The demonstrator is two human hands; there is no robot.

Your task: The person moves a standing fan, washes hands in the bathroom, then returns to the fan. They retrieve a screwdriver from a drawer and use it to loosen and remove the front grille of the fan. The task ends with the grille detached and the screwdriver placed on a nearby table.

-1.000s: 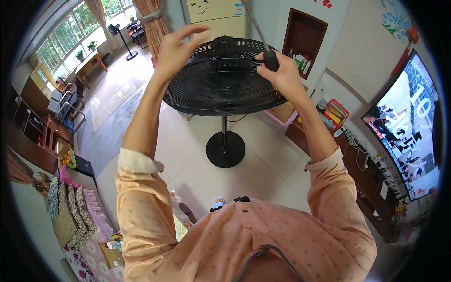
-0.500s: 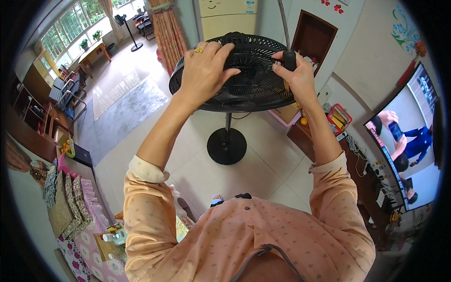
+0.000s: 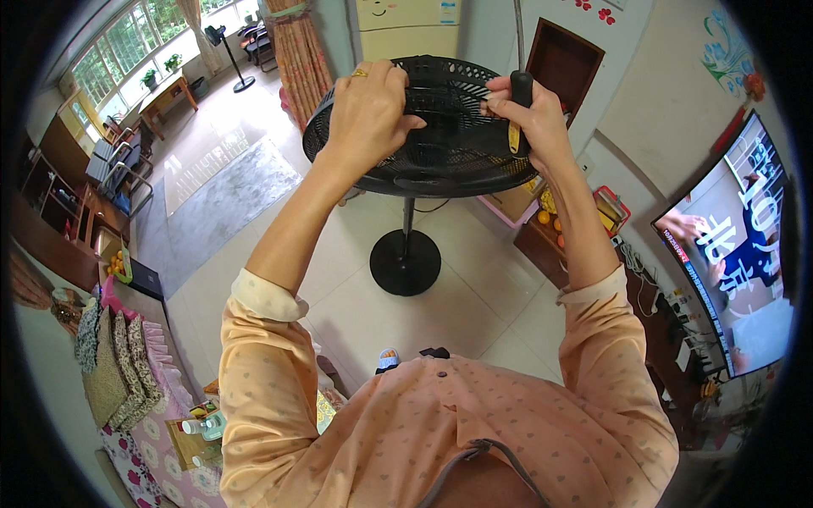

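Note:
A black pedestal fan's round grille point(image 3: 457, 173) is tilted in front of me, its pole running down to a round black base point(image 3: 405, 264) on the tiled floor. My left hand point(image 3: 366, 114) grips the grille's left side, fingers bent over it and thumb apart; their tips are partly hidden. At the right rim my right hand point(image 3: 542, 127) is closed on a screwdriver point(image 3: 522, 91) with a black and yellow handle. Its metal shaft points up, away from the fan. The right thumb and fingertips are pinched close to the mesh; anything small between them cannot be made out.
Behind the fan stands a pale yellow fridge point(image 3: 410, 46). To the right, a wooden cabinet point(image 3: 542, 254) carries fruit, a red basket and cables, with a television point(image 3: 737, 254) alongside. Cushions point(image 3: 118, 372) lie on a sofa at left. Another fan point(image 3: 230, 63) stands near the windows.
My right hand has turned and risen slightly, so the screwdriver's yellow handle part now shows. My left fingers have curled in more over the grille. The fan has shifted slightly.

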